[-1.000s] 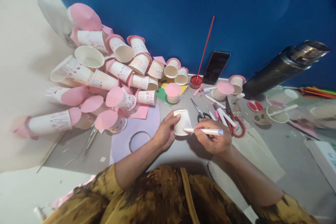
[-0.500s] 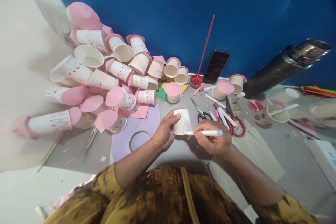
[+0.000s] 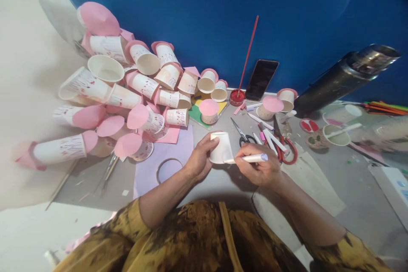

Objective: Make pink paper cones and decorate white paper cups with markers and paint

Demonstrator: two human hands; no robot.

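A white paper cup [image 3: 222,148] is tilted in front of me, with my left hand [image 3: 201,159] closed around its left side and the thumb on top. My right hand [image 3: 257,168] grips a white marker [image 3: 253,158] with a pale purple end. The marker's tip touches the cup's side near its lower right edge. Faint purple shows there. Just beyond the cup stands a small cup with a pink paper disc [image 3: 209,109] on top. Black-handled scissors [image 3: 242,134] lie behind my right hand, beside several loose markers [image 3: 270,140].
Many decorated paper cups with pink tops [image 3: 140,85] are piled on the left. A roll of tape [image 3: 158,172] lies on purple paper [image 3: 145,178]. Red-handled scissors [image 3: 291,153], a phone [image 3: 262,80], a red pot with a stick [image 3: 237,97] and a dark flask [image 3: 338,78] stand or lie toward the right.
The marker has tilted slightly, its rear end a little higher, and its tip has shifted slightly right along the cup. Both hands keep their holds.
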